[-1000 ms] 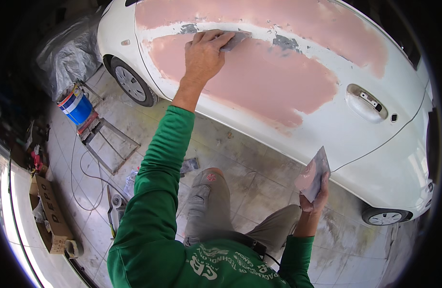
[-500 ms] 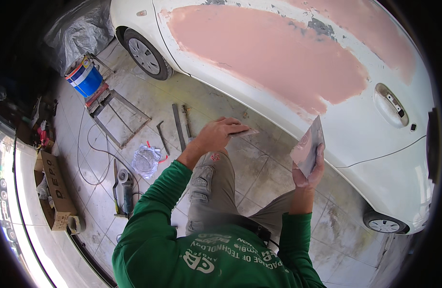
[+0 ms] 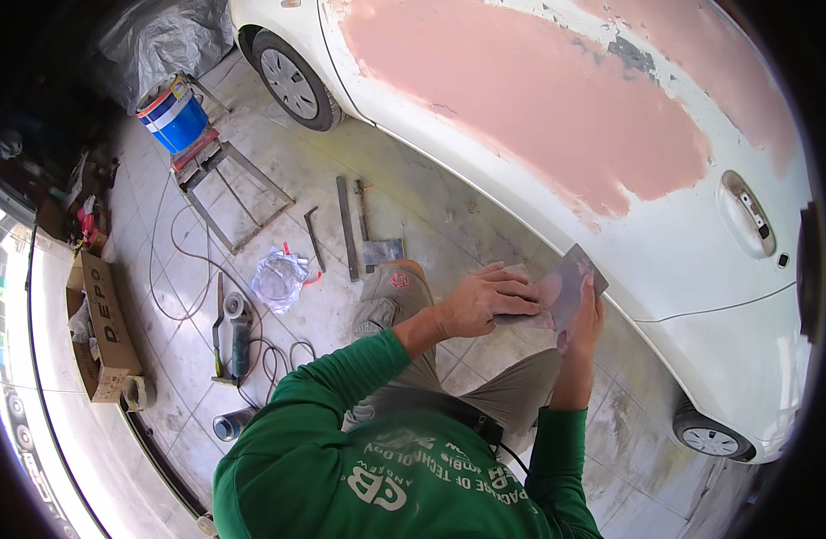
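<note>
My left hand [image 3: 485, 301] is closed on a thin flat spreader [image 3: 523, 321], which meets the face of a square metal plate [image 3: 570, 286] bearing some pink putty. My right hand [image 3: 585, 319] grips that plate at its right side, below the car's sill. The white car [image 3: 673, 260] stands ahead and to the right, its door covered in large pink putty patches [image 3: 521, 108] with grey flakes between the upper and lower ones.
A blue bucket [image 3: 171, 121] sits on a metal step stool [image 3: 242, 193] at left. Metal bars [image 3: 346, 225], a crumpled bag [image 3: 278, 280], a grinder [image 3: 238, 334] and cables lie on the tiles. A cardboard box [image 3: 103, 328] is beside another white vehicle [image 3: 58, 377].
My left hand has left the car door and come down and rightward to the plate in my right hand, the spreader now meeting it. The view has shifted, showing more floor.
</note>
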Action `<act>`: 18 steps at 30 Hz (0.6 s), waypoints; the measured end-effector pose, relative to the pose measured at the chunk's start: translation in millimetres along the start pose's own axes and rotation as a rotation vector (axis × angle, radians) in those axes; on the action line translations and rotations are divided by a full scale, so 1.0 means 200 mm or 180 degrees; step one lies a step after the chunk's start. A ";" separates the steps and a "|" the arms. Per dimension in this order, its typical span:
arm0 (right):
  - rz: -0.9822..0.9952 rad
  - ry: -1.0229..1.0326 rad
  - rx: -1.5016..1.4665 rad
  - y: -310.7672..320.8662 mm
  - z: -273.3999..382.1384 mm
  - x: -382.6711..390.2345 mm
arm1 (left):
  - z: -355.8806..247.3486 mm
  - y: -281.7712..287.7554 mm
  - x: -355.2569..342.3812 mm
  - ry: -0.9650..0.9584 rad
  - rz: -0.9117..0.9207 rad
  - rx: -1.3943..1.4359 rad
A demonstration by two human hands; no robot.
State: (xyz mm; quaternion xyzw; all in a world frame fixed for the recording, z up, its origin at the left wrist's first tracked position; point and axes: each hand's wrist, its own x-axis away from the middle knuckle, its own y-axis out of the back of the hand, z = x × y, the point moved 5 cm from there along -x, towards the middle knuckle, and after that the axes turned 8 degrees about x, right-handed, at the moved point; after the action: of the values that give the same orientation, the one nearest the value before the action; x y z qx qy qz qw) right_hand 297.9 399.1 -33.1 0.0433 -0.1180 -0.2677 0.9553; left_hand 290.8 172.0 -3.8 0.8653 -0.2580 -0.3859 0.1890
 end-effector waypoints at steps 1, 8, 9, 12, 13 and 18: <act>0.0085 -0.0058 -0.0564 0.04 -0.01 0.00 | 0.02 -0.01 0.02 0.0016 0.0351 0.0007; 0.0917 -0.0020 -0.1739 0.07 0.09 0.07 | -0.26 0.33 -0.15 -0.0057 -0.0405 0.0707; 0.1198 -0.0057 -0.1743 0.02 0.07 0.09 | -0.34 0.34 -0.19 -0.0223 -0.0776 0.0972; 0.1619 -0.0285 -0.2723 -0.07 0.09 0.14 | -0.39 0.14 -0.21 -0.0375 -0.0798 0.0893; 0.1559 -0.0228 -0.2756 -0.08 0.17 0.20 | -0.33 0.12 -0.19 -0.0194 -0.0476 0.0330; 0.1557 0.0477 -0.1892 0.09 0.39 0.28 | -0.02 0.24 0.00 0.0375 -0.0359 -0.0610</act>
State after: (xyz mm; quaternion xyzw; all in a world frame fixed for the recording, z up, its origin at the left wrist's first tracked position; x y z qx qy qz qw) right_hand 335.1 384.0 57.1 -0.2453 0.0280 -0.0508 0.9677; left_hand 280.1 133.6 24.5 0.8776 -0.1593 -0.3673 0.2636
